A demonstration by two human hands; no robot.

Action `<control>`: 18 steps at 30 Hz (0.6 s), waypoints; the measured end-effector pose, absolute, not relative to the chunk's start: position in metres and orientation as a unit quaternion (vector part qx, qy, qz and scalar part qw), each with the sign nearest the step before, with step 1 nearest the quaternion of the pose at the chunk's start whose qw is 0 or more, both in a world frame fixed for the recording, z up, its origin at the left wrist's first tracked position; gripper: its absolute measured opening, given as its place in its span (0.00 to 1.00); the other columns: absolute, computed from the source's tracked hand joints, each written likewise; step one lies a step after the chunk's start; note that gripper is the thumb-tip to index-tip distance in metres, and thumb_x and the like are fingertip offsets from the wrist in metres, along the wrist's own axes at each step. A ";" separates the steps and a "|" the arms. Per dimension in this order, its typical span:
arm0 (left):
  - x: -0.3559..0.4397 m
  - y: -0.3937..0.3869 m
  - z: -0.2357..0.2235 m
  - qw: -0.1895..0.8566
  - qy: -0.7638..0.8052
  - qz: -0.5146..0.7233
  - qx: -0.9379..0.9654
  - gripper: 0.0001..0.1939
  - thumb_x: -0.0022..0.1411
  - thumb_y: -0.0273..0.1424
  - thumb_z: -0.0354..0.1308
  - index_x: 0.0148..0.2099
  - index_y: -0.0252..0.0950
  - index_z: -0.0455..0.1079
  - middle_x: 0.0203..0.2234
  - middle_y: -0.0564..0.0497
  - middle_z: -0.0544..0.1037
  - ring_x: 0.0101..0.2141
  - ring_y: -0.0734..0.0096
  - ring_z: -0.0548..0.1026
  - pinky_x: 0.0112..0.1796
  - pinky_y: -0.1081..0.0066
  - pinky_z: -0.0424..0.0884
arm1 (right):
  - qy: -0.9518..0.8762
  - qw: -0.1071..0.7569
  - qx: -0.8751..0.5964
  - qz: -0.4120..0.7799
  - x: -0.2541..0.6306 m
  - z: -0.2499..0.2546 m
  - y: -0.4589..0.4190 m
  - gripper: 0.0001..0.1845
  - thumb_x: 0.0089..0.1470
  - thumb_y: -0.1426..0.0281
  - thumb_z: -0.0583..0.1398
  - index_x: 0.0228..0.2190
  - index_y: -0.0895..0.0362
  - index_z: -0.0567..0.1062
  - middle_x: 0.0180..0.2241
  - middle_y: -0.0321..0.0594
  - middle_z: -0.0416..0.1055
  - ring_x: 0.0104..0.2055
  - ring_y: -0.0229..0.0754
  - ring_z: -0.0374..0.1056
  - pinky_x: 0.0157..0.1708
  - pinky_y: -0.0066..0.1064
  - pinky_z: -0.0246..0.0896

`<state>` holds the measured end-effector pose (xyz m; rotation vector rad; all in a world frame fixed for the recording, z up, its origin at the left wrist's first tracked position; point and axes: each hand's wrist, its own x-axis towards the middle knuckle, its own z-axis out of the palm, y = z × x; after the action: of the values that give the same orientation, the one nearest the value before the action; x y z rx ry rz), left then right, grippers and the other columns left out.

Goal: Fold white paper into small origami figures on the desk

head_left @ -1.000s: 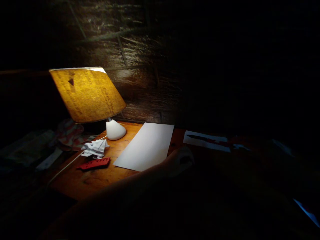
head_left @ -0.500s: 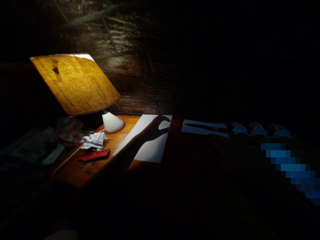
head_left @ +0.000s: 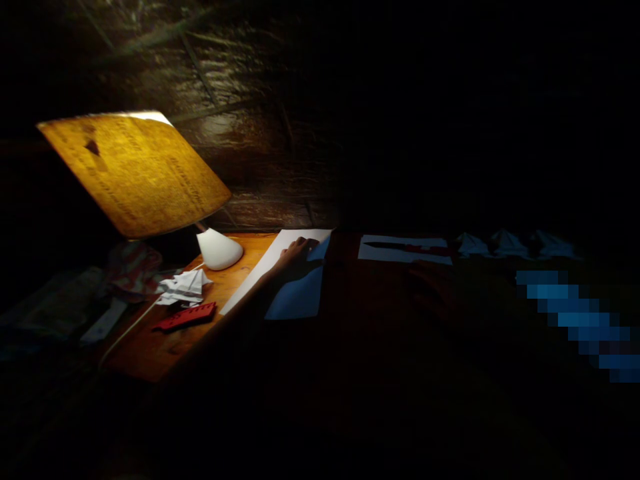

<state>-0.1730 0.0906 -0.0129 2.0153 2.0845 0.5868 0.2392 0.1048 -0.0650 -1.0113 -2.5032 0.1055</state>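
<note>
My left hand (head_left: 299, 249) reaches in over the far part of a white sheet of paper (head_left: 295, 300) on the wooden table. Its knuckles catch the lamp light. Fingers and thumb look apart, with bluish shaded paper between them; whether the fingertips press on the sheet is hard to make out. Farther right, in deep shade, is the faint reddish shape of my right hand (head_left: 429, 281), its fingers lost in the dark. Just beyond it a knife with a red handle (head_left: 425, 250) lies on smaller white paper (head_left: 370, 253).
A lamp with a yellow shade (head_left: 140, 173) and white base (head_left: 220, 250) stands at the left. Near it lie a folded paper piece (head_left: 185, 287), a red notched object (head_left: 186, 317) and a cord (head_left: 127, 329). Several folded paper shapes (head_left: 510, 243) line the right. Behind rises a wall (head_left: 240, 153).
My left hand has shifted slightly left, and its knuckles are now lit. The sheet's near right part has turned from white to shaded blue. The whole view has swung slightly right.
</note>
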 end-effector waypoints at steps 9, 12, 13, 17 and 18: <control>-0.152 0.083 0.017 0.179 0.670 0.383 0.610 0.19 0.58 0.46 0.64 0.43 0.35 0.78 0.39 0.45 0.82 0.44 0.50 0.79 0.46 0.58 0.74 | -0.889 0.236 -0.369 0.133 0.229 -0.022 0.090 0.20 0.62 0.64 0.56 0.52 0.54 0.79 0.55 0.49 0.78 0.54 0.57 0.75 0.57 0.56 0.70; -0.123 0.069 0.024 0.250 0.616 0.449 0.597 0.27 0.61 0.50 0.62 0.53 0.35 0.77 0.44 0.43 0.83 0.46 0.49 0.80 0.45 0.58 0.76 | -0.843 0.298 -0.356 0.270 0.221 -0.003 0.074 0.20 0.61 0.62 0.58 0.51 0.53 0.79 0.54 0.48 0.79 0.54 0.55 0.76 0.57 0.55 0.71; -0.111 0.063 0.026 0.280 0.594 0.458 0.599 0.29 0.62 0.51 0.62 0.56 0.35 0.76 0.45 0.43 0.83 0.46 0.50 0.81 0.44 0.58 0.77 | -0.822 0.301 -0.353 0.330 0.219 0.002 0.068 0.21 0.61 0.60 0.59 0.53 0.52 0.78 0.55 0.47 0.78 0.56 0.55 0.75 0.58 0.55 0.71; -0.064 0.035 0.023 0.390 0.486 0.469 0.626 0.27 0.66 0.52 0.60 0.58 0.38 0.75 0.56 0.41 0.79 0.53 0.51 0.79 0.50 0.57 0.78 | -0.763 0.343 -0.322 0.443 0.211 0.006 0.050 0.25 0.62 0.53 0.60 0.57 0.46 0.75 0.53 0.43 0.80 0.57 0.56 0.75 0.55 0.54 0.73; -0.053 0.028 0.021 0.442 0.415 0.460 0.649 0.26 0.66 0.50 0.62 0.58 0.38 0.75 0.60 0.40 0.75 0.58 0.50 0.76 0.53 0.55 0.76 | -0.762 0.350 -0.328 0.436 0.209 0.004 0.049 0.25 0.64 0.52 0.58 0.58 0.46 0.75 0.51 0.44 0.81 0.56 0.57 0.76 0.54 0.54 0.74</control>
<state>-0.0534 0.0278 0.0209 1.6098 1.0309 1.1422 0.2089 0.0488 0.0039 -0.8488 -1.9730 1.1294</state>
